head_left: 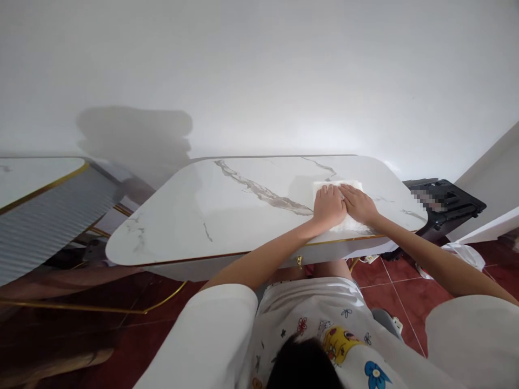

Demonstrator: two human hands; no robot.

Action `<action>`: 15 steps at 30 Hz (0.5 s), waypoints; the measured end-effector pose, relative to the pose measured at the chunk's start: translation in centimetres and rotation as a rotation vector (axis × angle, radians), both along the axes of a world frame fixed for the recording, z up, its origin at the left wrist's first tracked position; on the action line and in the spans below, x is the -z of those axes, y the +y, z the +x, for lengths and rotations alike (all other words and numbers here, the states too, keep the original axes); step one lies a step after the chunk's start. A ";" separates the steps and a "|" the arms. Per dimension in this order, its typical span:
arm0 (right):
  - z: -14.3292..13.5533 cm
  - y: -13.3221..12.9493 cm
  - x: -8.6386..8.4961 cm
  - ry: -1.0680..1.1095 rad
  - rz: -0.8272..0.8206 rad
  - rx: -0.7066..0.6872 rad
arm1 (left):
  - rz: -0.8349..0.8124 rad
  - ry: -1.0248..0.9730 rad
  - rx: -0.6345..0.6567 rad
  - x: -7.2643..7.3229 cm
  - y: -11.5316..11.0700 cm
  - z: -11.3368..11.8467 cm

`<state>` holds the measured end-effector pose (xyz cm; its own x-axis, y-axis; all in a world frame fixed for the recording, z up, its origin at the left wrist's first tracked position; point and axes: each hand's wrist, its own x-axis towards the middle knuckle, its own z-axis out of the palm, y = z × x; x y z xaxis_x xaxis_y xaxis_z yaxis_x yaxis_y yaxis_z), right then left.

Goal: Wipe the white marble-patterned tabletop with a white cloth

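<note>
A white tissue (pixel 344 182) is spread on the marble-patterned tabletop (pixel 170 216), right of its middle. My left hand (pixel 330 206) presses down on it with the fingers bent over it. Close beside it, my right hand (pixel 360 205) also bears on the tissue, its fingertips meeting the left hand. Both hands are closed on the tissue and cover most of its middle; its far edge and a crumpled near part show around them.
A gold-edged drawer front with a small gold knob (pixel 299 261) faces me. To the left stands a second marble-topped piece with a ribbed side (pixel 57 216). A black case (pixel 454 202) is at the right end. Behind is a white wall (pixel 259 70).
</note>
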<state>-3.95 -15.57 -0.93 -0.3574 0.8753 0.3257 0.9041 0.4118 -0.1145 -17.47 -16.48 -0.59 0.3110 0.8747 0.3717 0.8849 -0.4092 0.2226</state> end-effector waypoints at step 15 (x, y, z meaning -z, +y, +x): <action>6.6 1.6 -0.4 0.064 -0.070 0.091 | -0.037 -0.108 0.060 0.0 2.0 5.9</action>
